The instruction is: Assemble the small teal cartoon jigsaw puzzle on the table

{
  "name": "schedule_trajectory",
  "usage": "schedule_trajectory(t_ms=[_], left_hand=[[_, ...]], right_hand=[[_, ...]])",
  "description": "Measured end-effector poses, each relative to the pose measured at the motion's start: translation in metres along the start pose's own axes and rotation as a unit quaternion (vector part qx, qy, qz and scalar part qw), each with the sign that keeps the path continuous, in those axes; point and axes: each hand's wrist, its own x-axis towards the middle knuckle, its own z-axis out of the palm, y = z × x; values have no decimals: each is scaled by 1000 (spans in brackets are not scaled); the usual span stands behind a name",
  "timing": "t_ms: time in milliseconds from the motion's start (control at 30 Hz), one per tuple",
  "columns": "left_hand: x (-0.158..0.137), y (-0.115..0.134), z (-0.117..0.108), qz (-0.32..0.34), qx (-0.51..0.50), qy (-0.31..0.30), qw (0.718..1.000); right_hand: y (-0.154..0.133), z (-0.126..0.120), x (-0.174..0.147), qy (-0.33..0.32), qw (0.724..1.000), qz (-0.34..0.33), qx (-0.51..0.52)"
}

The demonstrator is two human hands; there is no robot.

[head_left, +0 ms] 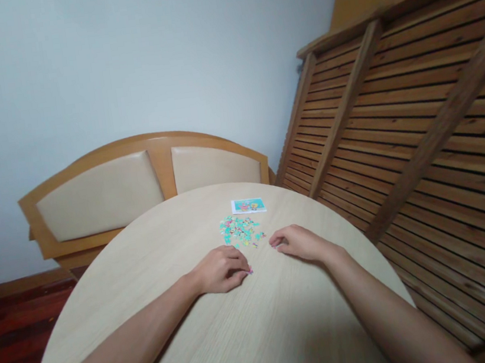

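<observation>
A loose heap of small jigsaw puzzle pieces [237,228], mostly turquoise with bits of yellow and pink, lies on the round table [192,343]. Just beyond it is a picture card [248,206] with colourful cartoon figures on turquoise. My left hand [223,269] rests on the tabletop in front of the heap, fingertips pinched together on a pink and purple puzzle piece [250,271]. To the right of the heap, my right hand [296,242] has its fingers curled together low over the table; what lies between its fingertips is too small to make out.
Behind the table stands a wooden headboard [162,162] with cream padded panels, against a pale wall [119,61]. A large slatted wooden frame [395,119] leans close along the right side. Dark red flooring [13,337] shows at the left.
</observation>
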Motion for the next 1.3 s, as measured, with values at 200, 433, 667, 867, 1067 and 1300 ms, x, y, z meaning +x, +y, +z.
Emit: schedule_trajectory(t_ms=[200, 433, 667, 867, 1067, 1300], left_hand=[[-1, 3, 1, 17, -2, -16, 1000], [-2, 3, 1, 27, 13, -22, 999], [-1, 5, 1, 21, 31, -34, 999], [-1, 5, 0, 20, 29, -33, 999], [-1, 6, 0, 23, 34, -35, 999], [-3, 3, 4, 31, 39, -32, 998]], right_hand=[[-13, 13, 5, -48, 992, -68, 99], [-14, 15, 7, -10, 997, -66, 46], [-25, 23, 10, -20, 995, -99, 18], [-30, 26, 10, -29, 995, -94, 6], [-31, 30, 12, -18, 994, -110, 1], [-29, 36, 14, -10, 995, -100, 13]])
